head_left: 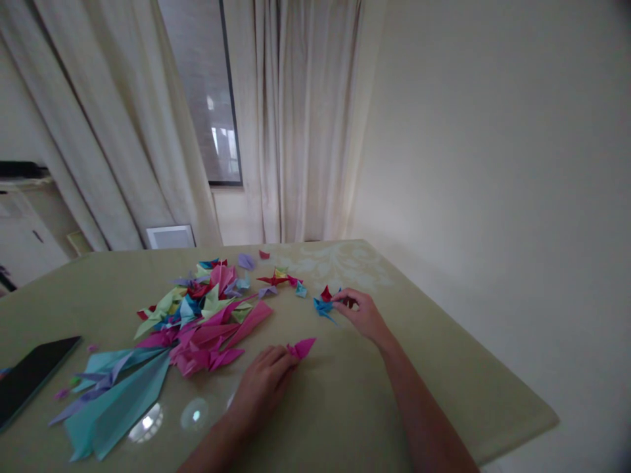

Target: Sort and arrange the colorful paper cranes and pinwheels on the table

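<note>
My left hand [263,384] rests on the olive table [444,368], fingers together on a small pink folded paper piece [302,346]. Farther out to the right, my right hand [362,312] pinches at a small blue paper figure [324,306] with a red piece [326,293] beside it. A heap of coloured origami [207,315] lies to the left of both hands.
Large teal paper shapes [118,401] lie at the near left, and a dark tablet [29,378] sits at the left edge. The table's right edge runs close to a bare wall. Curtains and a window stand behind the table.
</note>
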`<state>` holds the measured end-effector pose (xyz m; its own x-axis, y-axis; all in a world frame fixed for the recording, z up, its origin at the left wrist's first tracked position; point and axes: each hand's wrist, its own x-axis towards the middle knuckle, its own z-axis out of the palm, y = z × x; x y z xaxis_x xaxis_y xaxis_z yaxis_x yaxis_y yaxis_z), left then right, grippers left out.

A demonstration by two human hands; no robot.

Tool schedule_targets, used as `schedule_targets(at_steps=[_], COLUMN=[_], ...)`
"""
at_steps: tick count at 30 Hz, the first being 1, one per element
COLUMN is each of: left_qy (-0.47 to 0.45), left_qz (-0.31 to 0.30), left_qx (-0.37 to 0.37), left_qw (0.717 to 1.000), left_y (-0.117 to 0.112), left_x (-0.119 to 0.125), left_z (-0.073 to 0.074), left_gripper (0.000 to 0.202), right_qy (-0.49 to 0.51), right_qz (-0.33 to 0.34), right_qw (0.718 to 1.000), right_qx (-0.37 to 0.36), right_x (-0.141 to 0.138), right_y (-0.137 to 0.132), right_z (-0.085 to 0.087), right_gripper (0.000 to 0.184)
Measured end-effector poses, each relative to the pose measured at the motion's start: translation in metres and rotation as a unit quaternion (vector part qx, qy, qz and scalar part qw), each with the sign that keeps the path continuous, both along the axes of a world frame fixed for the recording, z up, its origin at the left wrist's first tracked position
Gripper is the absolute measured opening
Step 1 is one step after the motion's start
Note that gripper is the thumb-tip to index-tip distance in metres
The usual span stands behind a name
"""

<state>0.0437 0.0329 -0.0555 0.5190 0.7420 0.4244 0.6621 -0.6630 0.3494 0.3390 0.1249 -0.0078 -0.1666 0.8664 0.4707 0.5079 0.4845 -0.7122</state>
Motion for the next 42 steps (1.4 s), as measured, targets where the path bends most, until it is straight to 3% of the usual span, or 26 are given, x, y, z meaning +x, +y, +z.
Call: schedule_targets(at_steps=[3, 7, 10, 12, 15, 18, 20, 23, 25, 28, 31, 33, 36, 39, 42], left_qy=[0.034, 0.112, 0.122, 0.124, 0.142, 0.163, 0.19, 0.21, 0.209, 0.191, 0.159, 0.138, 0.114, 0.06, -0.013], left_qz=[-0.027, -0.08, -0.103, -0.106, -0.044, 0.116, 0.242, 0.301, 0.302, 0.265, 0.183, 0.122, 0.055, 0.038, 0.093], left_qx=[-0.01, -0.001, -0.004, -0.008, -0.012, 0.017, 0.046, 0.049, 0.044, 0.04, 0.041, 0.034, 0.003, -0.036, -0.06], left_qw=[0.999, 0.99, 0.987, 0.987, 0.989, 0.98, 0.95, 0.929, 0.929, 0.944, 0.969, 0.982, 0.992, 0.997, 0.994], left_y=[-0.005, -0.006, -0.001, 0.005, 0.017, 0.034, 0.043, 0.052, 0.055, 0.049, 0.028, 0.006, -0.028, -0.049, -0.046], left_x=[0.032, 0.099, 0.144, 0.157, 0.132, 0.063, 0.01, -0.046, -0.06, -0.055, -0.044, -0.043, -0.055, -0.072, -0.086], left_z=[0.007, 0.016, 0.017, 0.017, 0.017, 0.019, 0.02, 0.018, 0.016, 0.018, 0.022, 0.016, -0.009, -0.03, -0.018], left_gripper=[0.025, 0.021, 0.023, 0.027, 0.043, 0.052, 0.049, 0.047, 0.051, 0.054, 0.043, 0.037, 0.036, 0.051, 0.049], right_qy=[0.069, 0.118, 0.089, 0.033, -0.068, -0.166, -0.214, -0.238, -0.238, -0.215, -0.155, -0.138, -0.177, -0.208, -0.164], right_qz=[-0.06, -0.125, -0.191, -0.241, -0.274, -0.278, -0.273, -0.268, -0.268, -0.249, -0.17, -0.099, 0.0, 0.077, 0.132], right_qw=[0.996, 0.985, 0.977, 0.969, 0.959, 0.946, 0.937, 0.932, 0.933, 0.943, 0.966, 0.976, 0.976, 0.971, 0.976], right_qx=[0.013, 0.028, 0.042, 0.053, 0.037, -0.008, -0.032, -0.048, -0.025, 0.055, 0.12, 0.137, 0.124, 0.086, 0.049], right_x=[0.025, 0.05, 0.063, 0.07, 0.079, 0.084, 0.086, 0.082, 0.073, 0.043, -0.002, -0.033, -0.07, -0.094, -0.109], right_y=[-0.001, -0.004, -0.008, -0.01, -0.013, -0.013, -0.013, -0.011, -0.011, -0.013, -0.021, -0.03, -0.044, -0.055, -0.065], right_z=[0.011, 0.021, 0.026, 0.028, 0.025, 0.014, 0.005, -0.001, 0.003, 0.015, 0.019, 0.014, 0.001, -0.012, -0.019], right_gripper=[0.033, 0.037, 0.035, 0.032, 0.024, 0.014, 0.011, 0.008, 0.007, 0.017, 0.021, 0.021, 0.018, 0.012, 0.017])
